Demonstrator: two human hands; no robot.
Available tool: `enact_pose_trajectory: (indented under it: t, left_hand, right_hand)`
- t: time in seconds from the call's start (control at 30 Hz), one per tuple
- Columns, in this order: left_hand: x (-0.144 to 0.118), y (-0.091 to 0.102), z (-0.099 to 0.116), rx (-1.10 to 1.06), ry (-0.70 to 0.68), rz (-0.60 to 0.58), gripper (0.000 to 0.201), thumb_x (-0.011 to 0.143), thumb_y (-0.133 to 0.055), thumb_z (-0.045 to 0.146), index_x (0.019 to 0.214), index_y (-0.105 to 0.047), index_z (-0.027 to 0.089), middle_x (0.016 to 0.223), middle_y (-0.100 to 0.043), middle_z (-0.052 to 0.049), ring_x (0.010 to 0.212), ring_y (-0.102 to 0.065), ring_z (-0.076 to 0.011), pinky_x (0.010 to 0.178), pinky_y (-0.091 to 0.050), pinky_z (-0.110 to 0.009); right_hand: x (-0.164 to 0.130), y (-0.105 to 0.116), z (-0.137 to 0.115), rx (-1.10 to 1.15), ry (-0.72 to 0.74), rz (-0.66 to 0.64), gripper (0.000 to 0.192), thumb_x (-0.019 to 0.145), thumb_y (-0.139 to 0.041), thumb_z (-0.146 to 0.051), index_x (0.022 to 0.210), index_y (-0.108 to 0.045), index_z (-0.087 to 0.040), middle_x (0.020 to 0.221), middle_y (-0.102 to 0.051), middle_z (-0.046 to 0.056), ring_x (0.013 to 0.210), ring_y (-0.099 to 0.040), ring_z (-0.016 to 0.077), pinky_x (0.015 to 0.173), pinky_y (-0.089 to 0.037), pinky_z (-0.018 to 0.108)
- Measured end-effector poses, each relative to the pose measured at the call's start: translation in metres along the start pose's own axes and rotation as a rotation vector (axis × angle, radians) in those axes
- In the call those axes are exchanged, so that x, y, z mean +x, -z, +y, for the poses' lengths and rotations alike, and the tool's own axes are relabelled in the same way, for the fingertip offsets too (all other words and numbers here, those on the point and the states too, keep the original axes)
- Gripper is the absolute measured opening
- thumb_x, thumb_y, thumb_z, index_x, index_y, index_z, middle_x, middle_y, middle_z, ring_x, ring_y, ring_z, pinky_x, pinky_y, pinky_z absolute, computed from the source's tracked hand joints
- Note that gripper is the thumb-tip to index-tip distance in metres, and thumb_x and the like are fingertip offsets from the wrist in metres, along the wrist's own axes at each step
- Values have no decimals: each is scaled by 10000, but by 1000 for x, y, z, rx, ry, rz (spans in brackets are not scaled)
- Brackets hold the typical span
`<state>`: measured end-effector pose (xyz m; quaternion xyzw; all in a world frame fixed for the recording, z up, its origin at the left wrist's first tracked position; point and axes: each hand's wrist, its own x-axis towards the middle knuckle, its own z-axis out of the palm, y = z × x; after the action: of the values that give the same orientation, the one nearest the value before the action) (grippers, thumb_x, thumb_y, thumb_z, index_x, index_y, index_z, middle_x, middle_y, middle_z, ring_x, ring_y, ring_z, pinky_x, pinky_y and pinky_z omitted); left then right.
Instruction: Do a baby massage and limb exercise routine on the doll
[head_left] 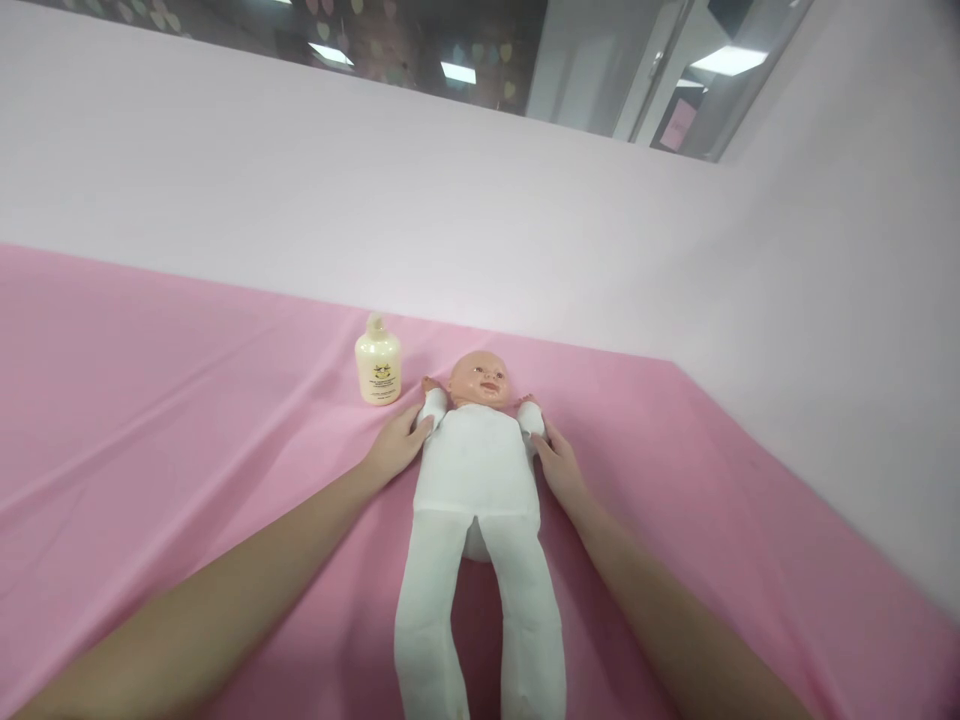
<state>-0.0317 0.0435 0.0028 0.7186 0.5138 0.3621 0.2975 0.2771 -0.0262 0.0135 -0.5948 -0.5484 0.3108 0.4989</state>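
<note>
Head view: a baby doll (476, 460) in white lies face up on a pink cloth (225, 420), its arms bent up toward its head and its legs apart. The left hand (397, 445) curls around one of the doll's arms, thumb on top; the right hand (561, 468) holds the other arm likewise. Left of the doll's head, a pale yellow bottle (379, 367) stands upright, well clear of it. Beyond the doll rises a white wall (450, 230).
</note>
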Motion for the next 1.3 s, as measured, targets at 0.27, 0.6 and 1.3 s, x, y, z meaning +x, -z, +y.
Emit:
enact_pose_trajectory:
  t: [0.27, 0.6, 1.3]
  left_hand:
    - [1, 1, -1, 35, -37, 21, 417, 1008, -422, 539, 932, -697, 233, 946, -748, -75, 936, -686, -299, 884, -517, -412]
    - [0, 1, 0, 65, -6, 18, 436, 1006, -415, 540, 914, -705, 227, 960, -746, -95, 950, -683, -322, 889, -521, -438]
    - [-5, 1, 3, -138, 58, 36, 500, 920, -606, 467, 1336, -667, 196, 1288, -737, -126, 1158, -685, -361, 1033, -529, -510]
  right_hand:
    - [0, 0, -1, 18, 2, 11, 610, 904, -580, -463, 1485, -624, -283, 1408, -715, 64, 1391, -582, 336, 1212, -402, 546]
    - [0, 0, 4, 26, 5, 14, 614, 915, -592, -448, 1513, -592, -311, 1496, -660, 39, 1461, -530, 310, 1258, -354, 532]
    - [4, 2, 11, 102, -5, 42, 662, 877, -669, -416, 1526, -566, -329, 1549, -615, 34, 1456, -533, 312, 1260, -374, 557]
